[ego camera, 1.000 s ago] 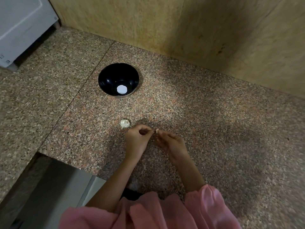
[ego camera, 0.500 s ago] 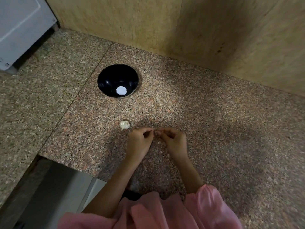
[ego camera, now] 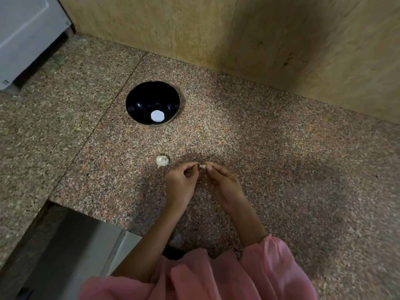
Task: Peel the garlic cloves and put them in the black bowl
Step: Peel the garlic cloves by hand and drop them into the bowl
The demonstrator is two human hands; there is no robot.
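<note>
Garlic clove, small and pale, was pinched between the curled fingertips of the left hand and the right hand, just above the speckled granite counter. Its long axis was too small to tell. 1 knobbly, papery white garlic bulb lay just left of the left hand. The glossy, round black bowl stood well beyond, far and left, nearer the left hand, with no cloves visible inside.

black bowl upright, white garlic piece lying apart from it, small clove pinched between fingertips
</note>
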